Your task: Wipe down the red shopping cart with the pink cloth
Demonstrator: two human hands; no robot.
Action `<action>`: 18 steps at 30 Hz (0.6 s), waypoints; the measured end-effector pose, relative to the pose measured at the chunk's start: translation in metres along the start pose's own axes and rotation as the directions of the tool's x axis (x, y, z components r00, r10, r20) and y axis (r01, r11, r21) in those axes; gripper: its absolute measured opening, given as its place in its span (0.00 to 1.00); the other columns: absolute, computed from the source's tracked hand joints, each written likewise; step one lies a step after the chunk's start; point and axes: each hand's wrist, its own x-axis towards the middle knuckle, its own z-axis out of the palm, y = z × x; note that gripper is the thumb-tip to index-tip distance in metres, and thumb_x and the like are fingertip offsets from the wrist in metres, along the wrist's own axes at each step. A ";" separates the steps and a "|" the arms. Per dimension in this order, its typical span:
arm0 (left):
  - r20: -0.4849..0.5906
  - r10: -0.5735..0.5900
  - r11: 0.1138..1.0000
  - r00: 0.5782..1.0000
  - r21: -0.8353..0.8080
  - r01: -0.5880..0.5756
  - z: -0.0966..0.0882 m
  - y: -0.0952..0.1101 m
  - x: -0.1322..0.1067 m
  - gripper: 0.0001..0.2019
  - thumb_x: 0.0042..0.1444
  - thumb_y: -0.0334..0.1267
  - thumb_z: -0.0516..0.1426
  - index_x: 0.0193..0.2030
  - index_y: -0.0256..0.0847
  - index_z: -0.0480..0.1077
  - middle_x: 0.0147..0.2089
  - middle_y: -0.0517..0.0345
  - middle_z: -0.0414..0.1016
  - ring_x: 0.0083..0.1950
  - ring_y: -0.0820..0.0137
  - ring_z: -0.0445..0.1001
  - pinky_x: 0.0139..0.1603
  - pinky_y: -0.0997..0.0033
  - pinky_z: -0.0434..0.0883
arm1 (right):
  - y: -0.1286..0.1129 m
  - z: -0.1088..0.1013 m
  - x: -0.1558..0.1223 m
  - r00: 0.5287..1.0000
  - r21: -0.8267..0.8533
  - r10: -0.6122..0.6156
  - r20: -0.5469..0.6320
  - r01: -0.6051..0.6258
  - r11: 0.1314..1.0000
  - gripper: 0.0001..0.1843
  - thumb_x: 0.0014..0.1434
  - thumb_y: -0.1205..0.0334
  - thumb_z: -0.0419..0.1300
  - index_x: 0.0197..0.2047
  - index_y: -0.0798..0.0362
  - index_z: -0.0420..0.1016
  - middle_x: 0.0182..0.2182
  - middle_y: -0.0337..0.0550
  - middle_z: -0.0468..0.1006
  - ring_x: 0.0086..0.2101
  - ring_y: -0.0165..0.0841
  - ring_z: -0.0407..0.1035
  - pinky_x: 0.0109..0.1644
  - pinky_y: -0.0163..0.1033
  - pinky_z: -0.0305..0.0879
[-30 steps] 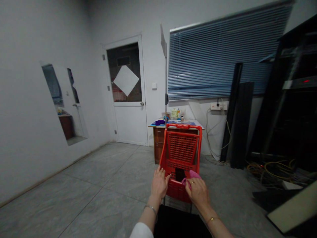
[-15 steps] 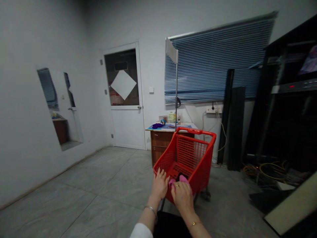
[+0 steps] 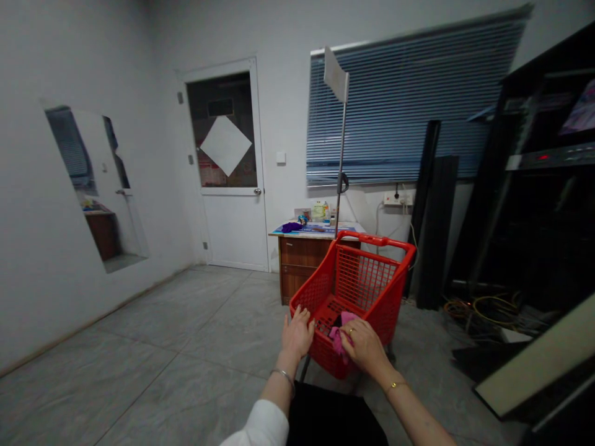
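A small red plastic shopping cart (image 3: 367, 279) stands in front of me, its basket facing up. My left hand (image 3: 297, 334) rests on the rim at its near left corner, fingers spread and thumb apart. In my right hand (image 3: 365, 347) a crumpled pink cloth (image 3: 338, 341) is bunched against the near rim, with part of it hanging over the outside. Something dark lies beside the cloth inside the basket; I cannot make out what it is. A metal pole with a white flag (image 3: 335, 74) rises from the cart's far left side.
Behind the cart is a wooden desk (image 3: 302, 254) with a purple cloth (image 3: 292, 228) and small items. A white door (image 3: 232, 229) and a wall mirror (image 3: 100, 186) are to the left. Loose cables (image 3: 493, 310), dark panels (image 3: 437, 229) and a black rack (image 3: 548, 217) stand right.
My right hand has moved right along the near rim with the pink cloth. My left hand stays at the corner. The flag pole and cart appear slightly shifted right in view.
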 end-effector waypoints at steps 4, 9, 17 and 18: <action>-0.008 0.017 0.999 1.000 -0.033 -0.018 0.003 0.001 0.001 0.20 0.67 0.42 0.45 0.60 0.45 0.69 0.65 0.55 0.68 0.71 0.61 0.54 0.70 0.44 0.51 | 0.022 0.000 0.002 0.999 0.044 -0.008 0.035 0.006 0.999 0.10 0.62 0.66 0.52 0.34 0.51 0.75 0.30 0.40 0.76 0.35 0.30 0.69 0.47 0.38 0.65; -0.020 0.006 0.998 1.000 -0.065 -0.007 0.005 0.000 0.001 0.21 0.67 0.42 0.45 0.60 0.41 0.69 0.65 0.52 0.67 0.71 0.61 0.54 0.70 0.47 0.53 | 0.026 0.007 0.005 0.996 0.065 0.023 0.083 -0.029 0.997 0.11 0.62 0.65 0.52 0.31 0.51 0.73 0.29 0.40 0.74 0.34 0.31 0.69 0.47 0.38 0.64; 0.015 -0.019 0.998 1.000 -0.057 0.020 0.002 -0.007 0.002 0.21 0.67 0.40 0.43 0.62 0.42 0.66 0.68 0.53 0.63 0.73 0.62 0.50 0.71 0.46 0.50 | 0.004 0.012 0.013 0.997 -0.013 0.032 0.067 -0.032 0.999 0.13 0.61 0.66 0.52 0.26 0.51 0.71 0.25 0.40 0.72 0.32 0.31 0.66 0.45 0.37 0.60; 0.030 -0.024 0.998 0.999 -0.053 0.026 0.001 -0.010 0.004 0.21 0.67 0.40 0.43 0.62 0.43 0.66 0.68 0.54 0.63 0.73 0.62 0.49 0.71 0.46 0.49 | -0.001 0.013 0.015 0.997 -0.026 0.039 0.068 -0.037 0.999 0.13 0.61 0.66 0.52 0.26 0.51 0.70 0.25 0.40 0.71 0.32 0.31 0.65 0.44 0.38 0.59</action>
